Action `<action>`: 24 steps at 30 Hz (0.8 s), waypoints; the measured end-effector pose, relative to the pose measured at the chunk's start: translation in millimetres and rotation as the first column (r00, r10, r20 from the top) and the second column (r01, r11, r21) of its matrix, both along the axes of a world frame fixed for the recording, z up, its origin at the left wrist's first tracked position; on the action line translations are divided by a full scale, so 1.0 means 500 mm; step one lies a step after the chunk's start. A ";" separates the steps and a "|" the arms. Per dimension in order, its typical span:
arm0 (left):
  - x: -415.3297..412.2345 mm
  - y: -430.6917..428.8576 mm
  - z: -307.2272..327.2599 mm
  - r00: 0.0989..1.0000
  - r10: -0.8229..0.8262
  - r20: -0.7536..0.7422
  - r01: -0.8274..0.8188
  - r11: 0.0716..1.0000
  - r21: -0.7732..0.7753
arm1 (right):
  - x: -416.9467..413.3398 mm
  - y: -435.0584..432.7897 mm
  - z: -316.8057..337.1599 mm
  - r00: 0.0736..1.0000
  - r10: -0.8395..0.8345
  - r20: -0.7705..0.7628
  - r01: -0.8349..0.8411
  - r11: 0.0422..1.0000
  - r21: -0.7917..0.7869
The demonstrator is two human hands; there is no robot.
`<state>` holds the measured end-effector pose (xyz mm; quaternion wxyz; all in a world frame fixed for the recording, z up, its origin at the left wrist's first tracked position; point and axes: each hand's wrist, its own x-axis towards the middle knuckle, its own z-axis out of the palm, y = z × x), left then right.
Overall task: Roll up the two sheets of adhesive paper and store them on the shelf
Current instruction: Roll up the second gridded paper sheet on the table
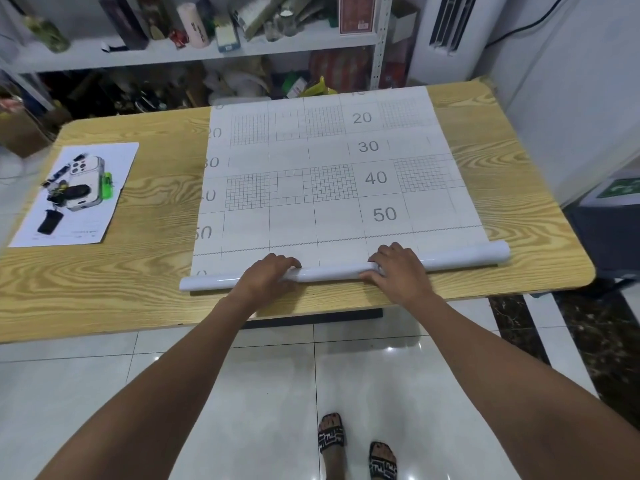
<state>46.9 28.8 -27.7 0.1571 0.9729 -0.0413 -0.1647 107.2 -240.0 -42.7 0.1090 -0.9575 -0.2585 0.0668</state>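
The sheet [329,188] carries grey numbers on its gridded backing: 20, 30, 40 and 50 run down a column right of its middle. The same numbers repeat along its left edge, each partly cut off. A red box [356,13] on the shelf [207,53], the paper [79,195] at left and a green sign [623,187] at far right bear print too small to read.

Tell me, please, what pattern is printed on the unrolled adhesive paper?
The adhesive paper shows grey grid lines and numbers on white, clearest in the head view.
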 end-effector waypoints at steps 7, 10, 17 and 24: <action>0.014 0.008 -0.001 0.991 -0.040 0.131 0.049 0.996 -0.071 | 0.000 0.005 -0.004 0.999 -0.044 0.027 0.045 0.998 -0.036; 0.018 -0.001 0.001 0.997 -0.033 0.071 0.037 0.998 -0.058 | 0.000 0.004 -0.007 0.999 -0.051 0.002 0.051 0.998 -0.043; 0.027 -0.015 -0.003 0.996 -0.068 0.049 0.064 0.996 0.061 | 0.001 0.004 0.018 0.969 -0.198 -0.150 0.218 0.967 0.131; 0.025 0.000 -0.006 1.000 -0.026 -0.001 0.026 0.999 -0.020 | 0.009 0.007 0.014 0.994 -0.104 -0.045 0.107 0.992 0.065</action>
